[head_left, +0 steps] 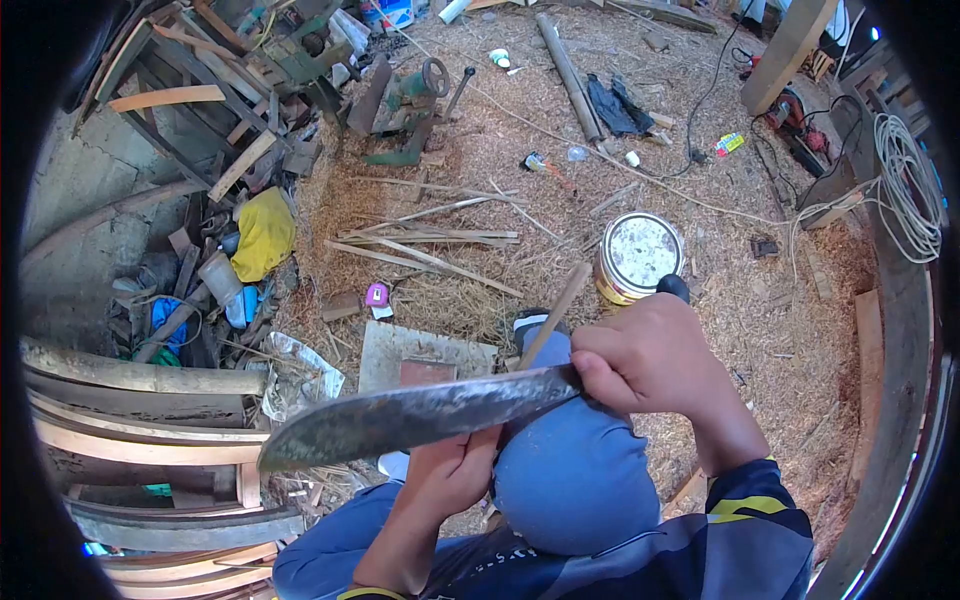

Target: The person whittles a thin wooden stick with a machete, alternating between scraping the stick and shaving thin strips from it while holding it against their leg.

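My right hand [655,355] grips the black handle of a big dark knife [400,418] whose broad blade points left across my lap. My left hand [455,470] sits below the blade and holds a thin wooden stick [555,312] that rises up and to the right over my blue-trousered knee [570,470]. The blade rests against the stick just above my left hand.
A round paint tin [637,256] stands on the shavings-covered ground just beyond my right hand. Thin wooden slats [430,245] lie ahead, a flat board [420,355] near my knee. Stacked curved timbers [150,440] fill the left; a coiled rope [910,190] hangs at right.
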